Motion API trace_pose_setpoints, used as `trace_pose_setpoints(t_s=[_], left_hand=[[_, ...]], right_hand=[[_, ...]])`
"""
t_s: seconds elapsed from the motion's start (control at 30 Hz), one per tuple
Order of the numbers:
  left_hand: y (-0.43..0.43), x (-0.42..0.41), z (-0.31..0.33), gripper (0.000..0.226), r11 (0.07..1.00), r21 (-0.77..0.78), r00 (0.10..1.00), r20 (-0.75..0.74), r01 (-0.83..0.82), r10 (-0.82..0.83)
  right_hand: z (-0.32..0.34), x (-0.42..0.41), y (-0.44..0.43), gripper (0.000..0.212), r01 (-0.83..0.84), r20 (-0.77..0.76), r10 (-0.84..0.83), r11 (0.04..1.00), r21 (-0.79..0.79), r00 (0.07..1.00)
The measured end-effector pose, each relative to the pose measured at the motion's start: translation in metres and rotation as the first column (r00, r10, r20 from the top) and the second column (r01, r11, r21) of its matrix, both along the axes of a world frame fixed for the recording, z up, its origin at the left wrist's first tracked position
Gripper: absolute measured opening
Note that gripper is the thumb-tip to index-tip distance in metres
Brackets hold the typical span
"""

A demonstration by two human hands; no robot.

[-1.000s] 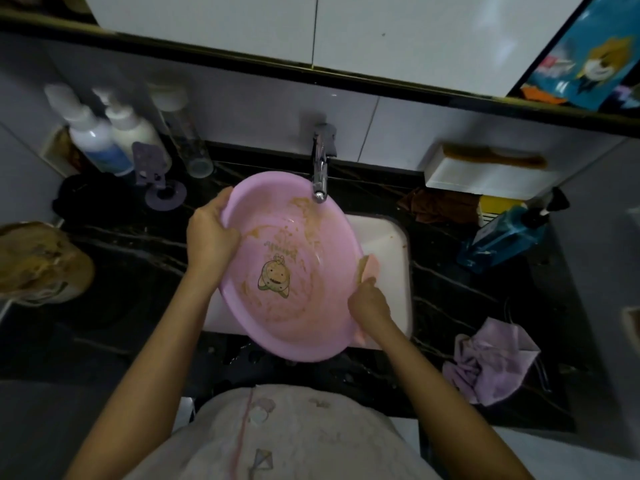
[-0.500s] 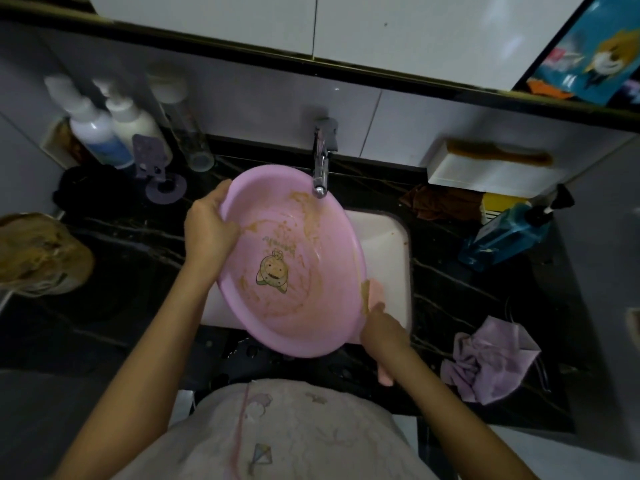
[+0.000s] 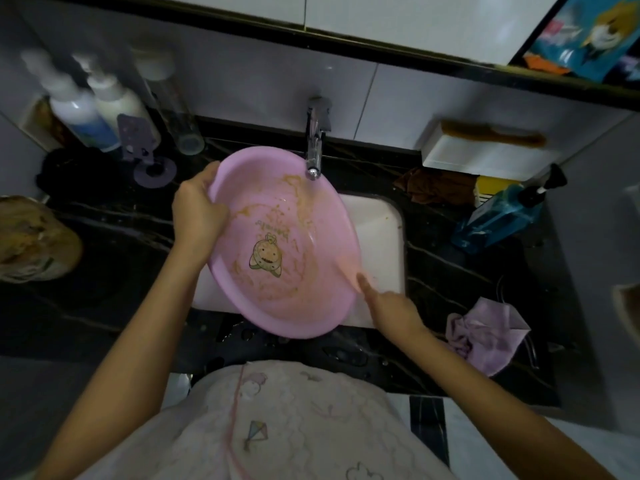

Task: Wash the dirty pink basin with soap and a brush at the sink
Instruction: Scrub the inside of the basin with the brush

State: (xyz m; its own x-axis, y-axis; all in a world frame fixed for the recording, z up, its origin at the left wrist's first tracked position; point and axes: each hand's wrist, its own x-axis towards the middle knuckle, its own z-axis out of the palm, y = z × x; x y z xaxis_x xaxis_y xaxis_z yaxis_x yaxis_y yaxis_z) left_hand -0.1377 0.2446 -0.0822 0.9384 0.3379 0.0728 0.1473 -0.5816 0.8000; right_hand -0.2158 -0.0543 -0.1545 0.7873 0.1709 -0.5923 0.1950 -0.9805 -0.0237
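The pink basin (image 3: 294, 299) is tilted over the white sink (image 3: 379, 233), its top edge under the tap (image 3: 314, 147). Brown smears streak its inside around a cartoon print. My left hand (image 3: 197, 206) grips the basin's left rim. My right hand (image 3: 391, 306) is at the basin's lower right, one finger stretched up against the rim, with nothing visible in it. A brown brush (image 3: 491, 135) lies on a white box at the back right. A blue pump bottle (image 3: 498, 216) leans on the counter to the right.
White pump bottles (image 3: 86, 112) and a clear bottle (image 3: 180, 116) stand at the back left beside a purple holder (image 3: 145, 157). A crumpled lilac cloth (image 3: 485, 334) lies on the dark counter at the right, a brown cloth (image 3: 433, 185) behind the sink, a soiled object (image 3: 31, 237) at far left.
My right hand slid down and right off the basin's rim. The pink object it held beside the rim is no longer visible. My left hand kept its grip.
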Motion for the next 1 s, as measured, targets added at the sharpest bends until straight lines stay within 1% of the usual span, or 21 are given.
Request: trace_pose_setpoints(t_s=[0.07,0.1,0.23,0.27,0.33,0.4,0.43,0.47,0.5,0.53,0.57,0.6,0.63,0.67,0.73,0.8,0.83,0.87,0.93,0.97,1.0], left_hand=[[0.001,0.001,-0.001,0.069,1.0,0.003,1.0,0.001,-0.011,0.011],[0.002,0.002,-0.004,0.069,1.0,0.004,1.0,-0.005,-0.009,0.009],[0.006,0.002,-0.01,0.068,1.0,0.002,1.0,-0.004,0.002,-0.002],[0.006,0.002,-0.01,0.067,1.0,0.004,1.0,0.002,0.001,-0.001],[0.006,0.002,-0.009,0.067,1.0,0.006,1.0,0.015,0.006,-0.006],[0.006,0.002,-0.008,0.068,1.0,0.006,1.0,0.014,0.001,-0.001],[0.005,0.002,-0.009,0.068,1.0,0.007,1.0,0.015,0.003,-0.003],[0.006,0.001,-0.01,0.068,1.0,0.012,1.0,0.018,0.008,-0.008],[0.007,0.001,-0.011,0.068,1.0,0.013,1.0,0.02,0.005,-0.005],[0.008,0.001,-0.012,0.067,1.0,0.015,1.0,0.019,0.002,-0.003],[0.008,0.001,-0.013,0.066,1.0,0.016,1.0,0.014,0.01,-0.01],[0.008,0.001,-0.014,0.066,1.0,0.014,1.0,0.012,0.009,-0.009],[0.007,0.002,-0.015,0.066,1.0,0.008,1.0,0.011,0.003,-0.003],[0.006,0.003,-0.016,0.066,1.0,0.0,1.0,0.009,-0.005,0.005],[0.006,0.003,-0.017,0.065,1.0,0.002,1.0,0.01,-0.007,0.007],[0.007,0.002,-0.018,0.065,1.0,0.003,1.0,0.019,0.003,-0.003],[0.008,0.002,-0.019,0.065,1.0,0.001,1.0,0.02,0.014,-0.014],[0.01,0.002,-0.02,0.065,1.0,-0.002,1.0,0.017,0.01,-0.01],[0.011,0.002,-0.02,0.065,1.0,-0.011,1.0,0.014,0.011,-0.011],[0.011,0.002,-0.021,0.065,1.0,-0.014,1.0,0.018,0.021,-0.021],[0.01,0.003,-0.021,0.065,1.0,-0.02,1.0,0.019,0.021,-0.021]], right_hand=[[0.001,-0.01,0.002,0.068,-0.102,-0.017,0.103,0.994,0.045,0.995],[0.001,-0.004,-0.001,0.066,-0.104,-0.023,0.105,0.994,0.046,0.994],[0.004,0.036,-0.015,0.059,-0.06,0.046,0.064,0.995,-0.081,0.997],[0.004,0.036,-0.014,0.057,-0.064,0.035,0.067,0.995,-0.07,0.997],[0.005,0.021,-0.006,0.053,-0.077,-0.064,0.081,0.995,0.064,0.995],[0.009,0.001,-0.003,0.048,-0.011,-0.254,0.086,0.96,0.281,0.964],[0.01,-0.001,-0.006,0.047,0.027,-0.315,0.091,0.936,0.351,0.945],[0.013,0.002,-0.01,0.046,0.02,-0.316,0.1,0.934,0.355,0.943],[0.013,0.009,-0.015,0.047,-0.033,-0.265,0.114,0.956,0.29,0.957],[0.014,0.018,-0.016,0.049,-0.08,-0.188,0.115,0.98,0.184,0.975],[0.014,0.022,-0.017,0.052,-0.089,-0.106,0.096,0.993,0.072,0.99],[0.014,0.024,-0.015,0.053,-0.072,-0.051,0.072,0.997,0.007,0.996],[0.014,0.022,-0.009,0.054,-0.061,-0.028,0.061,0.998,-0.016,0.998],[0.015,0.016,-0.001,0.054,-0.051,-0.049,0.051,0.999,0.0,0.998],[0.019,-0.006,0.023,0.052,-0.04,-0.158,0.069,0.983,0.181,0.985],[0.024,-0.03,0.036,0.047,0.05,-0.275,0.073,0.908,0.416,0.959],[0.024,-0.033,0.035,0.045,0.074,-0.271,0.062,0.883,0.463,0.96],[0.025,-0.027,0.029,0.045,0.049,-0.231,0.056,0.904,0.426,0.971],[0.019,-0.01,0.011,0.049,0.049,-0.127,-0.028,0.985,0.164,0.991],[0.016,-0.005,0.003,0.05,0.095,-0.105,-0.086,0.992,0.083,0.991],[0.018,-0.005,0.003,0.049,0.133,-0.125,-0.121,0.987,0.089,0.985]])
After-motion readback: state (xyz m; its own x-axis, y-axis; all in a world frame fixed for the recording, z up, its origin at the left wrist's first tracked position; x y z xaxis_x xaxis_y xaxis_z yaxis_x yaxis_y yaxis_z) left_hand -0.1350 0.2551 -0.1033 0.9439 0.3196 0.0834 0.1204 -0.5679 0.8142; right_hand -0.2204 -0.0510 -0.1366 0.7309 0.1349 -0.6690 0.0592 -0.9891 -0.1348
